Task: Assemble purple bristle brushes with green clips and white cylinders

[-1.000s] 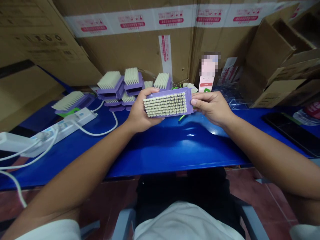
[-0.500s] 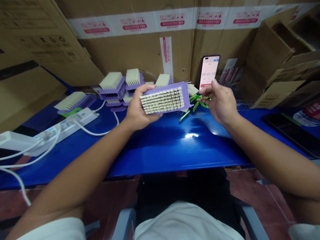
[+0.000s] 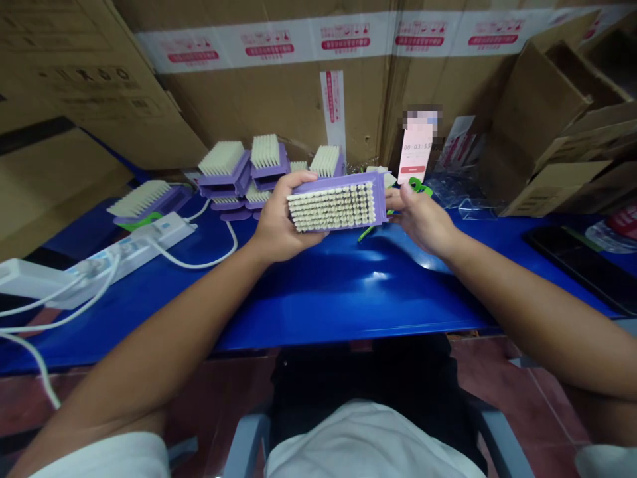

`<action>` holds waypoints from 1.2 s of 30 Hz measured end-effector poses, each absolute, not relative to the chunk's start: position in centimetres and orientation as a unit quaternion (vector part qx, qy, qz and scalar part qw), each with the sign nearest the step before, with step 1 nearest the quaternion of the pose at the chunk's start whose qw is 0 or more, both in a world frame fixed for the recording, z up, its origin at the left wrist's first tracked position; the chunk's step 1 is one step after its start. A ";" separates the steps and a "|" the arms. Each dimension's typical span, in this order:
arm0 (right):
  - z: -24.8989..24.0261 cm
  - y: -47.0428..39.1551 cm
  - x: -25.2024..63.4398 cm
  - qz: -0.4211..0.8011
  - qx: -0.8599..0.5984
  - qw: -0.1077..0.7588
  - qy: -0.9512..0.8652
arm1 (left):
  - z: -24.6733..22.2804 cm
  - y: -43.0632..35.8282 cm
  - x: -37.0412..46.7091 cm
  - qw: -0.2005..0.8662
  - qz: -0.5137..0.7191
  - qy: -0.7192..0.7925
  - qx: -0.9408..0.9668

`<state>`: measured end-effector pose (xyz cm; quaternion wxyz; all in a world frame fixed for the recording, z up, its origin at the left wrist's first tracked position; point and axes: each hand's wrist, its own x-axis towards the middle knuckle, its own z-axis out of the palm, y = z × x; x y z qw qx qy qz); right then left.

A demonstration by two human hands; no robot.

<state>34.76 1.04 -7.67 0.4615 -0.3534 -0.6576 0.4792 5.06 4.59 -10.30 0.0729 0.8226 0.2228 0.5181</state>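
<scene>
My left hand (image 3: pixel 281 222) wraps around the left end of a purple scrub brush (image 3: pixel 332 203), thumb over its upper edge. The brush is raised over the table, and its cream bristles face me in rows. At the brush's right end my right hand (image 3: pixel 421 216) has its fingers closed against the purple edge; the fingertips are partly hidden there. Behind the brush lie bright green scissor-like handles (image 3: pixel 421 186), partly covered. More purple brushes with cream bristles (image 3: pixel 221 159) are stacked at the back left.
A phone showing a timer (image 3: pixel 417 149) leans on a large cardboard box (image 3: pixel 279 93). A white power strip (image 3: pixel 129 259) with cables lies on the left of the blue table (image 3: pixel 318 299). A dark flat device (image 3: pixel 572 262) and an open carton (image 3: pixel 552 133) are at right.
My right hand has moved left and down, from beside the phone to the brush's right end. The brush has shifted slightly right in my left hand.
</scene>
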 end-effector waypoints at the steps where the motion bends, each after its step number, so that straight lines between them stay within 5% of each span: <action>1: -7.8 1.0 34.7 0.486 -0.349 0.450 -0.663 | -10.2 4.5 5.0 0.074 0.514 0.226 0.824; 8: -7.2 1.0 35.2 0.446 -0.365 0.514 -0.635 | -10.0 4.3 4.7 0.103 0.489 0.265 0.824; 14: -7.4 0.7 34.8 0.490 -0.322 0.439 -0.681 | -10.5 4.5 5.1 0.094 0.513 0.252 0.815; 22: -6.9 2.5 36.7 0.311 -0.418 0.596 -0.611 | -10.2 5.4 4.1 0.114 0.542 0.257 0.792; 31: -6.6 4.7 35.4 0.075 -0.572 0.226 -0.785 | -10.2 5.8 3.6 0.087 0.523 0.253 0.809; 36: -7.1 4.4 33.8 0.050 -0.597 0.195 -0.776 | -9.7 4.9 3.2 0.022 0.477 0.313 0.821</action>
